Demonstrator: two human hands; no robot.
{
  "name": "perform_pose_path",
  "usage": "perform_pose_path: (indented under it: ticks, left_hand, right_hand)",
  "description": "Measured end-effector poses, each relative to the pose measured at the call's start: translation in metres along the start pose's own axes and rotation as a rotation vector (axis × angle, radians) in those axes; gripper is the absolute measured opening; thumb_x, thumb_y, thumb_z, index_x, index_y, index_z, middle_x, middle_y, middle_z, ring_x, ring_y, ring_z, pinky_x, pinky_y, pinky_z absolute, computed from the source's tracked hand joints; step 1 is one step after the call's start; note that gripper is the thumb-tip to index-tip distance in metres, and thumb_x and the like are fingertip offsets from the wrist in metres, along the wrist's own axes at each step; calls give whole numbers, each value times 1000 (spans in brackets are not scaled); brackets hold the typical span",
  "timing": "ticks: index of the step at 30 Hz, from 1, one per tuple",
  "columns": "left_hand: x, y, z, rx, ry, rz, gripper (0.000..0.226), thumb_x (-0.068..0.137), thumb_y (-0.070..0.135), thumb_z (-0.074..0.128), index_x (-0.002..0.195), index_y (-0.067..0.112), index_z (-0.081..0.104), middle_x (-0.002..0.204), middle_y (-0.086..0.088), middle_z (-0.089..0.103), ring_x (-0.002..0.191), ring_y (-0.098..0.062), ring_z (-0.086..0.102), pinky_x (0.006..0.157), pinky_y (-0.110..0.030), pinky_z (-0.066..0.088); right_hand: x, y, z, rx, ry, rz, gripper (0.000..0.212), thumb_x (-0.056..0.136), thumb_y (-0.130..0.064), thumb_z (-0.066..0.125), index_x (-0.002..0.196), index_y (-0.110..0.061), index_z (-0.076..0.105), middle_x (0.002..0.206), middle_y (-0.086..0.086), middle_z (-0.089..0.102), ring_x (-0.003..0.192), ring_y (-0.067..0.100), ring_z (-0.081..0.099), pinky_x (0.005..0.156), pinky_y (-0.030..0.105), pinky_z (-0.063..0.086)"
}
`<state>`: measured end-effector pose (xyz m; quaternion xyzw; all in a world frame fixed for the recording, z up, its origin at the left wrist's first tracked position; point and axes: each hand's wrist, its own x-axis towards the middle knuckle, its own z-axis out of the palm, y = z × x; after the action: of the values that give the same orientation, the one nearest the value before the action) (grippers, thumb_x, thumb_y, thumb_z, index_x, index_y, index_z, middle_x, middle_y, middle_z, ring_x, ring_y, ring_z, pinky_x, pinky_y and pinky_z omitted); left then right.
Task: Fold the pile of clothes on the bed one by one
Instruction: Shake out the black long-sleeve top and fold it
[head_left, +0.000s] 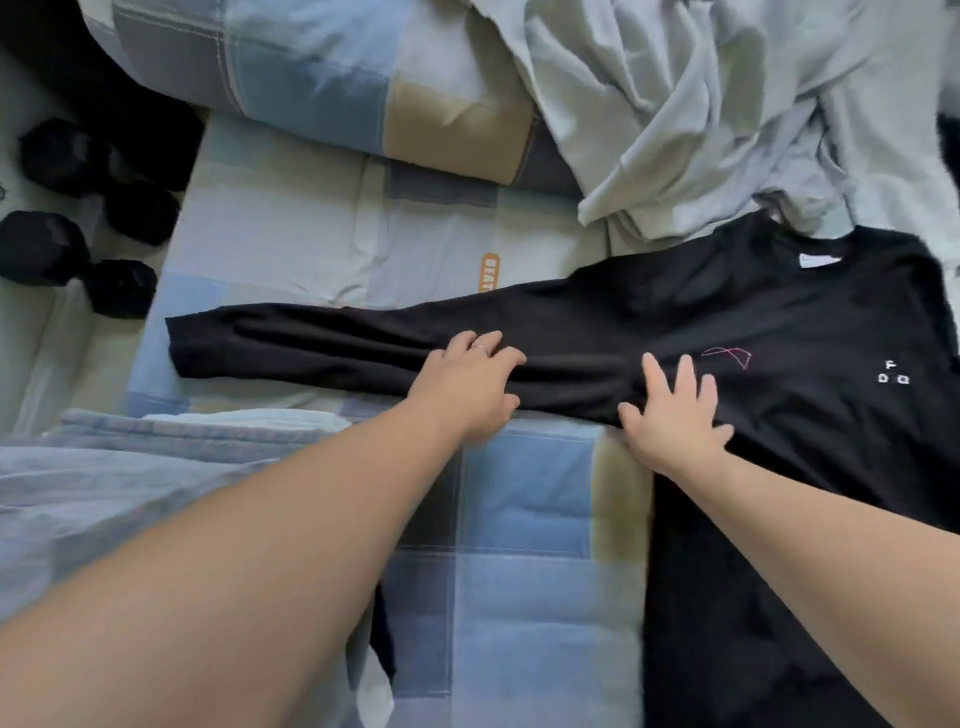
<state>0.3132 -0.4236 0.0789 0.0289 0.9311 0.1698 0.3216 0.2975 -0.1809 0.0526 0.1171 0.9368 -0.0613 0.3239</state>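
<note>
A person leans over a bed (519, 519) covered in a blue, grey and tan patchwork spread, both bare arms stretched out to a black long-sleeved shirt (779, 322) laid flat, front side up, along the right side of the bed. The shirt's collar, with a white label (821, 260), points to the far edge. A small pink stitched design (727, 357) and small white letters (893, 373) mark the chest.

One sleeve (311, 343) runs straight out toward the left edge of the bed. The left hand (467, 384), a thin ring (480, 347) on one finger, grasps this sleeve near the shoulder end, fingers bent over the top and thumb at the sleeve's near edge. The right hand (675, 415) lies released and flat on the shirt just beside where the sleeve meets the body, fingers spread and pressing the cloth down.

A crumpled pile of pale grey-green clothes (701, 104) sits at the far right corner of the bed, its near edge touching the shirt's collar. A rolled patchwork quilt (311, 78) lies along the far edge to the left of the pile. An orange tag (488, 273) shows on the spread just beyond the sleeve. Blue-grey cloth (130, 467) lies at the near left corner, under the left arm. Black dumbbells (47, 249) rest on the floor off the bed's left edge.
</note>
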Motion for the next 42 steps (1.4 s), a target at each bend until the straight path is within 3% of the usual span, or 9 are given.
perform_pose_path:
  ticks: [3, 9, 13, 18, 24, 28, 32, 37, 42]
  left_hand:
    - [28, 41, 29, 7, -20, -12, 57, 105, 45, 39, 157, 40, 18, 170, 5, 3, 155, -28, 2, 123, -48, 17]
    - [28, 122, 93, 51, -135, -83, 61, 104, 47, 41, 159, 38, 17, 169, 8, -4, 156, -27, -2, 123, -54, 10]
    - [2, 189, 133, -174, 11, -182, 52, 102, 46, 46, 149, 26, 41, 165, 1, 20, 147, -27, 26, 115, -44, 32]
    - [-40, 256, 199, -686, -1, -514, 54, 93, 42, 66, 137, 21, 43, 132, 0, 53, 115, -25, 56, 89, -32, 43]
    - [-64, 271, 242, -710, 168, -650, 10, 101, 18, 54, 104, 17, 45, 95, 0, 58, 90, -26, 55, 74, -31, 37]
    - [-88, 256, 262, -680, 298, -746, 7, 104, 19, 47, 98, 15, 48, 83, 1, 56, 82, -27, 55, 69, -34, 37]
    - [-113, 250, 278, -725, 350, -749, 18, 104, 32, 47, 100, 15, 42, 94, -5, 60, 87, -31, 59, 71, -38, 42]
    - [-144, 267, 290, -851, 159, -602, 79, 81, 51, 78, 136, 24, 27, 129, 0, 55, 110, -27, 59, 88, -39, 48]
    - [-166, 281, 319, -531, 69, -464, 93, 87, 10, 65, 157, 29, 6, 149, -9, 31, 100, -28, 53, 83, -36, 42]
  right_hand:
    - [18, 47, 8, -57, -133, -51, 73, 99, -60, 42, 158, -46, 1, 168, -2, -13, 154, 29, -8, 116, 66, 14]
    - [8, 124, 5, 24, -221, -685, 61, 99, -44, 56, 154, -42, 31, 167, -10, 17, 155, 15, 10, 122, 48, 20]
    - [3, 210, 3, -27, -20, -423, 67, 100, -43, 51, 159, -34, 19, 168, -1, 9, 154, 21, 9, 119, 45, 26]
    - [-32, 299, 25, -225, -381, -579, 63, 97, -50, 51, 155, -44, 26, 169, -9, -6, 156, 19, -4, 123, 47, 19]
    - [-77, 340, 62, -66, -95, -325, 74, 97, -41, 56, 160, -32, 17, 169, 1, 0, 154, 25, 6, 118, 45, 27]
    - [-110, 347, 98, -150, -238, -310, 76, 96, -45, 53, 158, -44, 10, 168, -2, -11, 154, 30, -2, 120, 49, 24]
    - [-132, 351, 114, -84, -290, -541, 73, 91, -51, 56, 156, -45, 22, 168, -11, -5, 155, 20, -4, 123, 50, 14]
    - [-143, 390, 126, -365, -141, -411, 105, 77, -59, 72, 158, -34, 10, 167, 2, -5, 154, 28, 2, 118, 54, 24]
    - [-136, 411, 142, -451, 161, -513, 53, 69, -31, 86, 112, -14, 60, 108, 10, 55, 90, 35, 55, 63, 39, 42]
